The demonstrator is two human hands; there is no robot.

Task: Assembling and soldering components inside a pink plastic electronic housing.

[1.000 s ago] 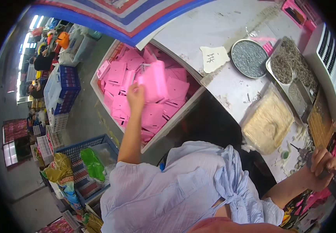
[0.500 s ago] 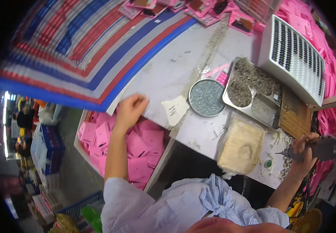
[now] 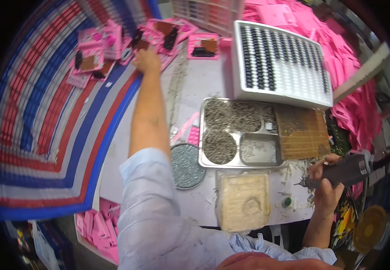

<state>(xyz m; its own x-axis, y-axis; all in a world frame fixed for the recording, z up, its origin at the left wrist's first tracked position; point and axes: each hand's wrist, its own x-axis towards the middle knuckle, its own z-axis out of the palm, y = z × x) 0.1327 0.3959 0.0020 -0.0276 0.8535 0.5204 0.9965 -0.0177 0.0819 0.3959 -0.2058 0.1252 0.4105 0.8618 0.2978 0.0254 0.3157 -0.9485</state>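
My left arm is stretched forward to a pile of pink plastic cases [image 3: 111, 42] with brown and black parts in them. On the near edge of that pile is my left hand [image 3: 148, 62], its fingers bent in among the cases; what they hold, if anything, is hidden. My right hand [image 3: 326, 189] grips a dark electric screwdriver [image 3: 346, 170] at the right, its thin bit pointing left. Below the bit, small pale pieces and a little round green item [image 3: 287, 202] lie on the white table [image 3: 195, 85].
A steel tray [image 3: 240, 165] of screws stands mid-table beside a round dish [image 3: 188, 166] of small grey pieces. Near me lies a wrapped yellowish block [image 3: 243, 202]. Behind are a white box [image 3: 285, 96] of black-and-white rows, a wooden board [image 3: 304, 135] and heaped pink parts [image 3: 343, 58]. Striped sheeting [image 3: 80, 148] covers the left.
My left hand has moved forward from above the box of pink parts to the pile of pink cases. My view has shifted too. My right hand still holds the electric screwdriver.
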